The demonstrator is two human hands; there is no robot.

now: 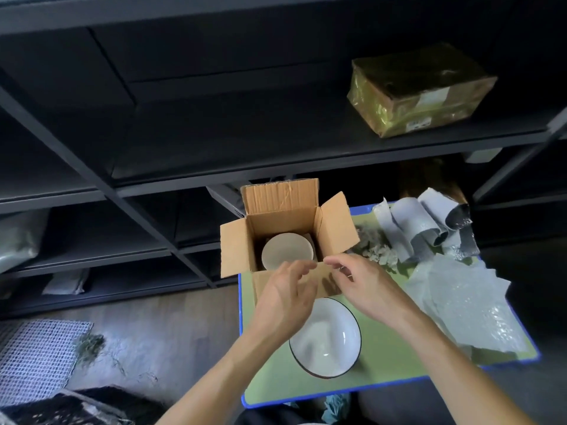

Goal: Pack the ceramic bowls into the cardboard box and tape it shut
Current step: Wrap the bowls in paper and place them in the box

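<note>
An open cardboard box (236, 246) stands on a green table with a blue rim (383, 360), its flaps spread outward. Inside it sits a white ceramic bowl (287, 251). A larger white bowl with a dark rim (331, 342) lies on the table in front of the box, partly under my hands. My left hand (283, 296) and my right hand (362, 283) hover over the box's near flap, fingers loosely curled, fingertips close together at the flap's edge. Whether they touch the flap is unclear. No tape is visible.
Bubble wrap sheets (469, 305) and rolled grey foam pieces (429, 228) lie on the table's right side. Dark metal shelving (276, 142) rises behind, holding a taped brown parcel (420, 90). A mesh mat (33, 357) lies on the floor at left.
</note>
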